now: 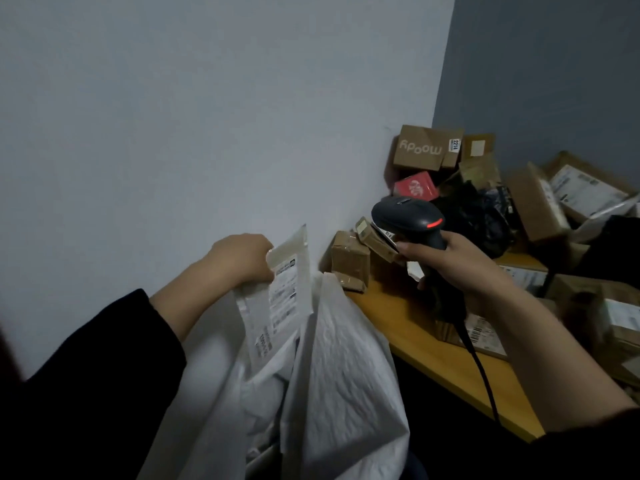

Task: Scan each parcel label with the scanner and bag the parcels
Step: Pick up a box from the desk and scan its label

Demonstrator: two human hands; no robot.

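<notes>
Parcel [282,292] pinched by left hand [239,259] at white bag [346,375] mouth | right hand [453,263] fingers curled round scanner [407,218] | boxes [419,148] crowd table [433,346] behind

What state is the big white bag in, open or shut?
Open: the bag gapes at its mouth, below the parcel that the left hand holds.

Pale wall [207,98] at left, darker grey wall [554,64] at right; below them a yellowish tabletop [415,323], perhaps wood
</notes>
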